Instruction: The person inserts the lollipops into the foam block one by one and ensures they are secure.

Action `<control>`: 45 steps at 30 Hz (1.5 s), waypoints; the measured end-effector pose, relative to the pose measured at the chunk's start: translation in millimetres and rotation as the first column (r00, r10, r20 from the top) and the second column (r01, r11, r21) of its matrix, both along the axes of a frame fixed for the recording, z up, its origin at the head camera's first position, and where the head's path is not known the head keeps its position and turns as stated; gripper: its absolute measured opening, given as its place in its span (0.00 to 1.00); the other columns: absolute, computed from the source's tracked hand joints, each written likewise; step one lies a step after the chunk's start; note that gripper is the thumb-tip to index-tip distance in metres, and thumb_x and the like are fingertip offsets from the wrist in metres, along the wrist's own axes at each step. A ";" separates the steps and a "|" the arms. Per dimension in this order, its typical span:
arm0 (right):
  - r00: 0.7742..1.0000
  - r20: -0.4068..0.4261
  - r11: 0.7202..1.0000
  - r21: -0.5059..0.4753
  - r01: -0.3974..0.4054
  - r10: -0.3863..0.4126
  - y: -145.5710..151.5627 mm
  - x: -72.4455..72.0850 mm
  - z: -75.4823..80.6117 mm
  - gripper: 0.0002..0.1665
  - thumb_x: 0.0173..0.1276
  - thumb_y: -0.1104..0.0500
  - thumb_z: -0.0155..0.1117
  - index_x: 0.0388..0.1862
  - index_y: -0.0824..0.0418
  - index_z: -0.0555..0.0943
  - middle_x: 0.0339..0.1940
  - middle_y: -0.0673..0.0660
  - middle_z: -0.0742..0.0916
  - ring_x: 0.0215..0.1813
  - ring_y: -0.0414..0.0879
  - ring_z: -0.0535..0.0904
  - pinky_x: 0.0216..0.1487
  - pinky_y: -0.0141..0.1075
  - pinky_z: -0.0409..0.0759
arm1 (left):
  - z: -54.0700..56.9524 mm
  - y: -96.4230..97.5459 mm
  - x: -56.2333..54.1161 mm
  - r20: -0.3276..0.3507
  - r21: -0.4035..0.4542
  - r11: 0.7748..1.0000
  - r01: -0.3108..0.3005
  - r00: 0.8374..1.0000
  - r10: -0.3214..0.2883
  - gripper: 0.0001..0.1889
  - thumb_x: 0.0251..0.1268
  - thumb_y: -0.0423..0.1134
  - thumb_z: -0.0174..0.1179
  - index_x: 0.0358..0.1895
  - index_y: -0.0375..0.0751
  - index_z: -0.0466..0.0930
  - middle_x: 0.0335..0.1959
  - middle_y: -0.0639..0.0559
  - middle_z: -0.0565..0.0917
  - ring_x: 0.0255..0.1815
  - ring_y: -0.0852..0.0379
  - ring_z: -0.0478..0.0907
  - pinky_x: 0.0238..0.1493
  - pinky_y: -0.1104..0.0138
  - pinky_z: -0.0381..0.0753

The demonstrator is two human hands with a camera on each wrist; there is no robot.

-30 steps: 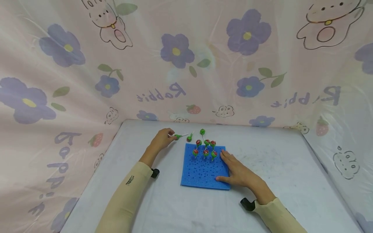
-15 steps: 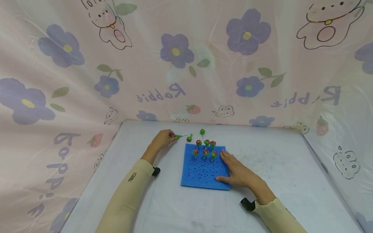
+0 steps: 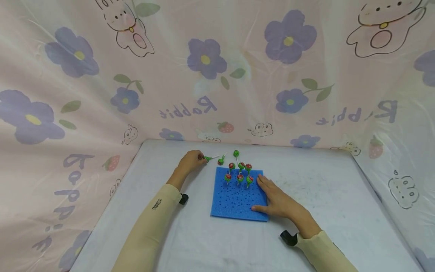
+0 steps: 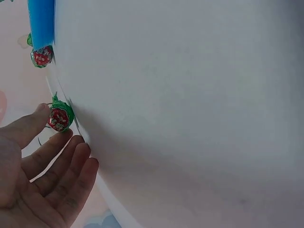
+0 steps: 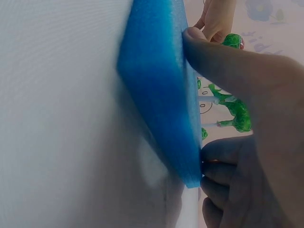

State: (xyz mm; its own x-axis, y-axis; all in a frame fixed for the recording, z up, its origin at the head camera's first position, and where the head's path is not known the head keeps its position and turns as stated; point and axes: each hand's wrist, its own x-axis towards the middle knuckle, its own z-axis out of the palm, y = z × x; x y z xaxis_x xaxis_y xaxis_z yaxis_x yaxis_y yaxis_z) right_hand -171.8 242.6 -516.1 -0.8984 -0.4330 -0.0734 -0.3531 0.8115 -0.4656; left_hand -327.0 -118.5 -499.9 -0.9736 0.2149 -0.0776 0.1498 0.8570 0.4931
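Observation:
My left hand (image 3: 191,161) is at the back left of the table, thumb and forefinger pinching a green-and-red wrapped lollipop (image 4: 61,117) at its head. Its white stick points right in the head view. My right hand (image 3: 276,197) lies along the right side of a blue foam board (image 3: 232,206) dotted with small holes. Thumb and fingers are spread over the board's edge, and the right wrist view shows the thumb (image 5: 213,54) on its top face. Several lollipops (image 3: 240,178) stand upright in the back part of the board, in two rows.
Behind the board lie two loose lollipops, one head-down toward me (image 3: 221,161) and one with its green head (image 3: 236,153) away from me. A white cloth covers the table (image 3: 326,196). A printed curtain (image 3: 238,94) rises at the back and sides.
The left fingers have closed in on the lollipop's head, and the left forearm has shifted slightly to the right. The right hand and the board stay put.

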 end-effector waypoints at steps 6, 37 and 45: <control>1.000 0.001 1.000 -0.002 0.001 -0.001 0.2 -0.3 -1.9 0.71 0.64 0.28 0.75 0.88 0.68 0.54 0.89 0.68 0.57 0.87 0.72 0.52 0.81 0.68 0.59 | 1.3 2.1 -1.6 0.004 -0.020 1.000 -0.015 1.000 0.015 0.19 0.77 0.45 0.68 0.59 0.35 0.87 0.53 0.41 0.87 0.55 0.44 0.83 0.58 0.51 0.84; 1.000 0.012 1.000 -0.014 -0.002 0.003 0.3 -1.3 -2.9 0.72 0.64 0.27 0.75 0.88 0.68 0.54 0.89 0.68 0.56 0.87 0.72 0.51 0.81 0.69 0.58 | 0.5 -11.3 18.9 0.040 0.249 0.964 -0.089 0.996 0.082 0.15 0.76 0.38 0.68 0.57 0.34 0.79 0.54 0.39 0.88 0.55 0.43 0.86 0.52 0.54 0.88; 1.000 0.010 1.000 -0.013 -0.003 0.003 0.2 -1.5 -1.5 0.71 0.64 0.28 0.75 0.88 0.69 0.54 0.89 0.69 0.56 0.87 0.73 0.51 0.81 0.69 0.58 | 9.8 -16.6 32.3 -0.028 0.337 0.941 -0.027 0.999 0.039 0.15 0.77 0.37 0.68 0.58 0.35 0.79 0.57 0.37 0.87 0.59 0.40 0.87 0.59 0.49 0.87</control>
